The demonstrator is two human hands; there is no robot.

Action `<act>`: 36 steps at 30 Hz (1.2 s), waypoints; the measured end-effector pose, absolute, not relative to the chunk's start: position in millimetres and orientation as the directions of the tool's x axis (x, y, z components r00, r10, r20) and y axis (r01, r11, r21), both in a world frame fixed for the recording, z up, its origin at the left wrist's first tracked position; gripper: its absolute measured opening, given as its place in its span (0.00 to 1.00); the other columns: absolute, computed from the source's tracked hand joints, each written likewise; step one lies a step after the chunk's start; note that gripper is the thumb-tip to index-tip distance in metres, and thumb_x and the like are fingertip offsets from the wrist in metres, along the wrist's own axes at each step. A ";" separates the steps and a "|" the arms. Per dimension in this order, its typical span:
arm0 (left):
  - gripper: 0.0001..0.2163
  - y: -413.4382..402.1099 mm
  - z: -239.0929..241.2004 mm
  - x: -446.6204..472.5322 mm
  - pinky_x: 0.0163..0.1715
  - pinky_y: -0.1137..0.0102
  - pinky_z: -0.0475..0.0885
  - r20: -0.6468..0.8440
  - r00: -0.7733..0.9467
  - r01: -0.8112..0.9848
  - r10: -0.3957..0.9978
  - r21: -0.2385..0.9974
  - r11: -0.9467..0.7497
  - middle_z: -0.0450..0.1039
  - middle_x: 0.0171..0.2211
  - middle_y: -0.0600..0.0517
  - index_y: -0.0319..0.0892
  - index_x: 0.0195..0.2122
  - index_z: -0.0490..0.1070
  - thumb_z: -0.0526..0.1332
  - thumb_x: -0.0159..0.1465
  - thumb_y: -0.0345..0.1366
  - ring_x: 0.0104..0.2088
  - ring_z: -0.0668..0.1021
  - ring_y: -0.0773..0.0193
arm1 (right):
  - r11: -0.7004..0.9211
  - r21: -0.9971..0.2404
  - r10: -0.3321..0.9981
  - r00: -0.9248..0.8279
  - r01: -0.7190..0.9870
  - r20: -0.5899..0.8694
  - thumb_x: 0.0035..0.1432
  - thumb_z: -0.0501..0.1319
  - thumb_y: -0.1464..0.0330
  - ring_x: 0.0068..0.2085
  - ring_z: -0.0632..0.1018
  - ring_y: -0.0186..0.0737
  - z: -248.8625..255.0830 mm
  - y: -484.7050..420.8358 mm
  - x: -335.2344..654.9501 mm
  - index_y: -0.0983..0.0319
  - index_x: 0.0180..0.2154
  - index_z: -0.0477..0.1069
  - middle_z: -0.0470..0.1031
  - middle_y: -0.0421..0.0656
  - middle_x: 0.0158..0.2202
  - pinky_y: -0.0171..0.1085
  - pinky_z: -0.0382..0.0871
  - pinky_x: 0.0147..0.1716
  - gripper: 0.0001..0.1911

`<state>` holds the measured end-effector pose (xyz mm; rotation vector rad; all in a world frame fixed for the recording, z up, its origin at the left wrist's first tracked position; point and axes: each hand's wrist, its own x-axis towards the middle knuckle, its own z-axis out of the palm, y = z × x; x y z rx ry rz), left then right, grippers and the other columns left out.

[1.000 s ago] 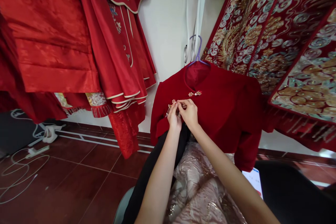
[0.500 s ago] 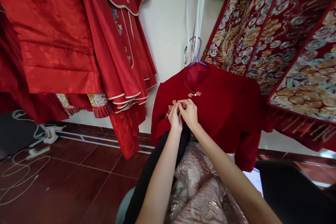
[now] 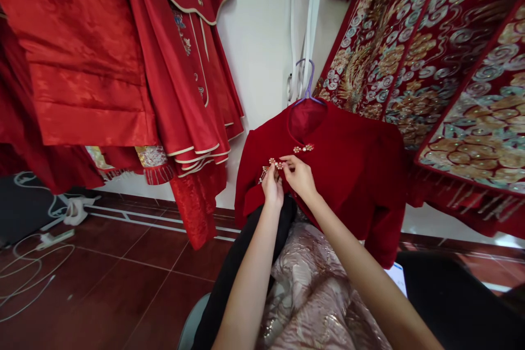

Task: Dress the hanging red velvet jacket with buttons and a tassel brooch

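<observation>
- The red jacket is hanging on a purple hanger, right in front of the person.
- The low bead clasp is sitting on the jacket's front, lower than the top bead clasp.
- The left hand is pinching the low bead clasp, with its thumb and a finger close together.
- The right hand is keeping its thumb and pointing finger a little apart at the clasp's end. I cannot tell if they are touching it.
- A dangly bead piece is hanging just beside the left hand.
- Shiny pink cloth is lying below the arms.
</observation>
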<state>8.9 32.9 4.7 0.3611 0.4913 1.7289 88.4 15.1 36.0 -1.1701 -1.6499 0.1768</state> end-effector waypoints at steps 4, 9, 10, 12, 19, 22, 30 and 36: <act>0.11 30.6 2.7 3.4 0.42 0.75 0.69 -0.023 -0.154 -0.833 0.988 0.541 -0.117 0.76 0.40 0.50 0.40 0.36 0.73 0.54 0.65 0.39 0.41 0.77 0.69 | 0.520 -0.699 0.772 0.080 0.490 0.631 0.60 0.53 0.68 0.39 0.78 0.38 1.9 -5.9 101.3 0.61 0.44 0.71 0.78 0.44 0.39 0.39 0.73 0.42 0.13; 0.10 22.3 -1.9 8.7 0.45 0.72 0.69 0.065 -0.154 -0.764 0.986 0.625 -0.161 0.75 0.44 0.49 0.42 0.40 0.73 0.53 0.64 0.37 0.44 0.77 0.68 | 0.427 -0.730 0.808 0.136 0.534 0.573 0.56 0.55 0.66 0.36 0.76 0.41 -43.1 -20.7 112.0 0.63 0.41 0.71 0.74 0.48 0.38 0.39 0.74 0.33 0.12; 0.10 19.1 -2.9 9.0 0.47 0.72 0.69 0.094 -0.171 -0.737 0.981 0.648 -0.191 0.75 0.45 0.49 0.42 0.41 0.72 0.54 0.64 0.36 0.45 0.77 0.67 | 0.417 -0.732 0.813 0.140 0.539 0.566 0.55 0.56 0.65 0.36 0.76 0.41 -46.8 -20.3 113.8 0.64 0.41 0.71 0.73 0.48 0.37 0.39 0.74 0.33 0.13; 0.09 12.7 -4.2 4.3 0.50 0.70 0.67 0.153 -0.232 -0.643 0.960 0.716 -0.270 0.75 0.46 0.48 0.43 0.43 0.72 0.55 0.63 0.33 0.47 0.76 0.67 | 0.409 -0.738 0.829 0.119 0.537 0.546 0.53 0.58 0.65 0.34 0.75 0.40 -48.4 -18.4 117.7 0.64 0.41 0.70 0.73 0.46 0.35 0.39 0.73 0.34 0.14; 0.06 1.6 -3.6 -54.1 0.57 0.64 0.61 0.395 -0.389 0.109 0.832 0.917 -0.385 0.76 0.44 0.49 0.45 0.39 0.73 0.62 0.60 0.31 0.49 0.75 0.61 | 0.348 -0.786 0.917 -0.013 0.511 0.398 0.49 0.62 0.63 0.25 0.71 0.33 -35.9 -21.4 128.1 0.62 0.37 0.71 0.71 0.38 0.27 0.34 0.67 0.28 0.13; 0.05 -3.0 -10.0 -64.7 0.55 0.62 0.62 0.373 -0.282 0.280 0.884 0.913 -0.296 0.78 0.40 0.49 0.46 0.36 0.74 0.58 0.63 0.36 0.47 0.76 0.58 | 0.344 -0.753 0.911 -0.007 0.561 0.412 0.48 0.63 0.65 0.25 0.72 0.33 -36.3 -23.1 126.6 0.62 0.35 0.72 0.72 0.39 0.27 0.34 0.67 0.29 0.11; 0.06 -2.2 -22.4 -74.4 0.32 0.72 0.69 0.339 -0.245 0.305 0.908 0.916 -0.259 0.75 0.23 0.54 0.44 0.36 0.74 0.59 0.61 0.38 0.26 0.76 0.66 | 0.314 -0.816 0.944 -0.063 0.485 0.325 0.48 0.65 0.65 0.30 0.78 0.37 -25.6 -29.9 126.7 0.61 0.31 0.75 0.78 0.42 0.28 0.36 0.71 0.33 0.07; 0.13 -4.9 -21.7 -76.9 0.26 0.77 0.65 0.386 -0.011 0.267 0.922 0.890 -0.370 0.75 0.31 0.53 0.41 0.36 0.74 0.65 0.48 0.26 0.25 0.72 0.72 | 0.320 -0.851 0.947 -0.122 0.415 0.297 0.48 0.66 0.64 0.32 0.79 0.39 -9.3 -40.7 130.8 0.60 0.31 0.78 0.80 0.42 0.30 0.37 0.72 0.36 0.07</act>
